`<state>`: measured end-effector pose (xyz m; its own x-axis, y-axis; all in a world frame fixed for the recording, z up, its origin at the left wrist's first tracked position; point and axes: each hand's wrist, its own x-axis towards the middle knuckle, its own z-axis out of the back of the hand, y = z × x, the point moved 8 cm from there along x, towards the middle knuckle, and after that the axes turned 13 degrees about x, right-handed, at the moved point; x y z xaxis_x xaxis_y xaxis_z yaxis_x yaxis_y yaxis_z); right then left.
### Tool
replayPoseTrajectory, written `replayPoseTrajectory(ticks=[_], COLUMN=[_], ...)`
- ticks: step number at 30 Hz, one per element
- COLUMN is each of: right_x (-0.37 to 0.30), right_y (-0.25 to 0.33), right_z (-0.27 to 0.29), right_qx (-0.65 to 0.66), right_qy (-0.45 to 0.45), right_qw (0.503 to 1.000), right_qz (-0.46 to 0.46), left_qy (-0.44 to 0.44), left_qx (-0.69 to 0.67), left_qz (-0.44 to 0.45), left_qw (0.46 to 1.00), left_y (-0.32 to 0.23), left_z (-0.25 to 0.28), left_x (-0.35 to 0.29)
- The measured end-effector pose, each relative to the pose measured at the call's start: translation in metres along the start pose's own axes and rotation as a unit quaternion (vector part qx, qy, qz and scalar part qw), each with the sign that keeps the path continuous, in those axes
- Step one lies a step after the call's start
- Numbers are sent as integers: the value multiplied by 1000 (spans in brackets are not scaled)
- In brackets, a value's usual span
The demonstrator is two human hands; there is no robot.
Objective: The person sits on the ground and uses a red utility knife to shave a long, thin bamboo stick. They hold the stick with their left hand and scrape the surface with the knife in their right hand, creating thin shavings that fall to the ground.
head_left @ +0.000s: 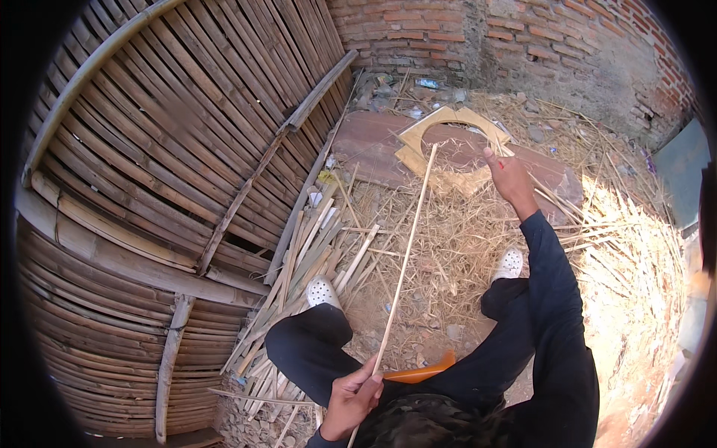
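My left hand is low in front of my lap, closed around a long, thin bamboo strip. The strip slants up and away, its far end standing free above the ground litter. My right hand reaches forward on the right with its fingers curled and thumb on top. Pale slivers show at its fingertips, but I cannot make out what it grips. Just beyond that hand lies a yellowish board with a round cutout, resting on a reddish-brown panel.
Split bamboo strips lie piled by my left foot, along a bamboo slat wall. Shavings cover the ground between my white clogs. An orange piece shows at my lap. A brick wall closes the far side.
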<state>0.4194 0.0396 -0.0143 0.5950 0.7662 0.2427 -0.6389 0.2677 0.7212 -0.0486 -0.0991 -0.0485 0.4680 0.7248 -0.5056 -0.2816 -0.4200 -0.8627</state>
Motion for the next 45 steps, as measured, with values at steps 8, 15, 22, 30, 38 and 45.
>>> replayPoseTrajectory(ticks=[8, 15, 22, 30, 38, 45], right_x=[-181, -167, -129, -136, -80, -117], right_y=[165, 164, 143, 148, 131, 149], right_z=[-74, -77, -84, -95, -86, -91], right_qx=[39, 31, 13, 26, -35, -6], right_qy=[212, 167, 132, 181, 72, 119], right_qw=[899, 918, 944, 919, 953, 937], right_qz=[380, 358, 303, 349, 293, 328], left_qy=[28, -6, -22, -58, -40, -56], left_qx=[-66, 2, 52, 115, 109, 125], left_qz=[-21, -57, -40, -89, -117, -92], left_qw=[997, 998, 998, 988, 986, 986], left_y=[-40, -55, -37, -43, -44, -31], left_z=[-7, -5, -4, 5, -4, 4], left_x=[32, 29, 20, 18, 18, 8])
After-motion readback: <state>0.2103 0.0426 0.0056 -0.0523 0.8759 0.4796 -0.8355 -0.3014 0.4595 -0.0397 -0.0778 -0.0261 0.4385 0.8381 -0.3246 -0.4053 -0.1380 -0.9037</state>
